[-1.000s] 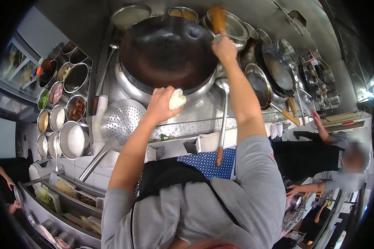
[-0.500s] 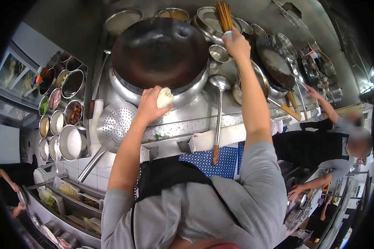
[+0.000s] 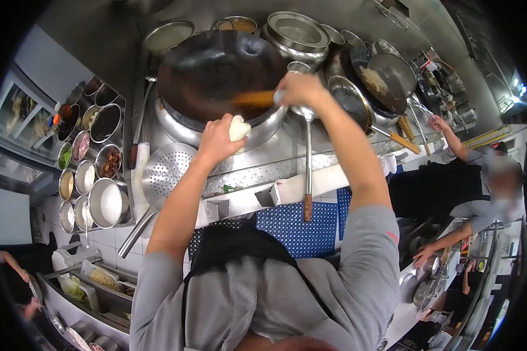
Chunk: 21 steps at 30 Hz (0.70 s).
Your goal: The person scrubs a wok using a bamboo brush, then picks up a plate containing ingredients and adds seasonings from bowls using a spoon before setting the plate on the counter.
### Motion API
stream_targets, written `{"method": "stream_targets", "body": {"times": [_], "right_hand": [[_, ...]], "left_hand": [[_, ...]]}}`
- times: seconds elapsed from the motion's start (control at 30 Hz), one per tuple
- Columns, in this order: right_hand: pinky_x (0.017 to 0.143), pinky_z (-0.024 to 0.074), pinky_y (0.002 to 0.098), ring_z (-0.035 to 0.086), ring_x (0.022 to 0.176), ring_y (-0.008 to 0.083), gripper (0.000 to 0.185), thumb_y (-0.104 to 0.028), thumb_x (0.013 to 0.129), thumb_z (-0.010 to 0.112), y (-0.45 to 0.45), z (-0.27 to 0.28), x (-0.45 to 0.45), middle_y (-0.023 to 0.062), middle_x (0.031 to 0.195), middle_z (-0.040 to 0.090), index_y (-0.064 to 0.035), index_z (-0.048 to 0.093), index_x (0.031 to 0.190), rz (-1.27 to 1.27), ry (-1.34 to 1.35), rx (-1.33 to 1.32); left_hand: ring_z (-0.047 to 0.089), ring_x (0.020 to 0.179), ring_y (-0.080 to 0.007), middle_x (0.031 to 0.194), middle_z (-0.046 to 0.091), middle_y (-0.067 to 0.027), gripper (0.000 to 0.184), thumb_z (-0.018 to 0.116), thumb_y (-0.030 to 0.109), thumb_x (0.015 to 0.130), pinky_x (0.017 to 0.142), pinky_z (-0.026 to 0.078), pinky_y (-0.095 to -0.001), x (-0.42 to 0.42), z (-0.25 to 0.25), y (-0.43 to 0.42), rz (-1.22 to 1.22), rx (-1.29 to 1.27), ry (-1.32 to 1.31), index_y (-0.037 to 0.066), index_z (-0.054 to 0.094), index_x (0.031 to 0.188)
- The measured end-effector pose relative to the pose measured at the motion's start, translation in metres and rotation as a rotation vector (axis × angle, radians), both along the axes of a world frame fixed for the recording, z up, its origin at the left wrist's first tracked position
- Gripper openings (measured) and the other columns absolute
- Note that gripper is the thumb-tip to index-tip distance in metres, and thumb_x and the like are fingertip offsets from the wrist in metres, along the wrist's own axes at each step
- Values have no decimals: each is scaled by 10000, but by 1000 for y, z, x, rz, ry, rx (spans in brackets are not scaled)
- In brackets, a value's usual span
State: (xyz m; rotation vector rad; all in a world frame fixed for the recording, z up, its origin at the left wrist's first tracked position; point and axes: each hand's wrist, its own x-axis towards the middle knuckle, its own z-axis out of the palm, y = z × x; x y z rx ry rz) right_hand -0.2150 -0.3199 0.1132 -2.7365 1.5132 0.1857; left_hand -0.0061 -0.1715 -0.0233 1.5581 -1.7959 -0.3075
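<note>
Head view: right hand clasped bamboo brush over wok; left hand clamped white cloth at near rim. Wok could tip if cloth slipped under hard stroke.

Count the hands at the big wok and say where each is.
2: the left hand, holding a pale cloth at the near rim of the big wok, and the right hand, gripping a motion-blurred brush over it. No others show there.
</note>
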Motion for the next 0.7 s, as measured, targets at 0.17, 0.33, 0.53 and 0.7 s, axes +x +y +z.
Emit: {"method": "stream_targets", "body": {"times": [0.17, 0.33, 0.53, 0.7], "right_hand": [[912, 541, 460, 692, 1035, 380, 433, -368, 831, 666, -99, 31, -25, 199, 1116, 714, -96, 692, 1166, -554, -288, -526], [954, 496, 441, 653, 1116, 362, 579, -382, 807, 751, 4, -22, -68, 220, 1198, 679, -60, 629, 1273, -477, -1018, -361], [828, 515, 423, 668, 867, 335, 441, -271, 806, 795, 203, -215, -53, 169, 987, 702, -23, 605, 1118, -777, -1290, -174], [869, 507, 480, 648, 915, 466, 320, -251, 827, 738, 221, -201, -69, 244, 1018, 694, -45, 668, 1062, -674, -753, -243]], "left_hand": [[627, 872, -416, 894, 673, -233, 491, 770, 353, 713, 866, 445, -467, 5, -6, -2, -16, -52, 28, 19, 577, 1018], [623, 887, -410, 890, 667, -224, 503, 777, 366, 705, 870, 443, -473, 5, -10, 0, -38, -91, 40, 25, 579, 1016], [619, 901, -397, 897, 667, -215, 509, 771, 395, 711, 886, 442, -472, 6, -7, 6, -52, -133, 28, 34, 582, 1018], [645, 960, -401, 962, 690, -223, 565, 766, 436, 713, 904, 458, -458, 6, 6, 0, -67, -38, 74, 33, 613, 1078]]}}
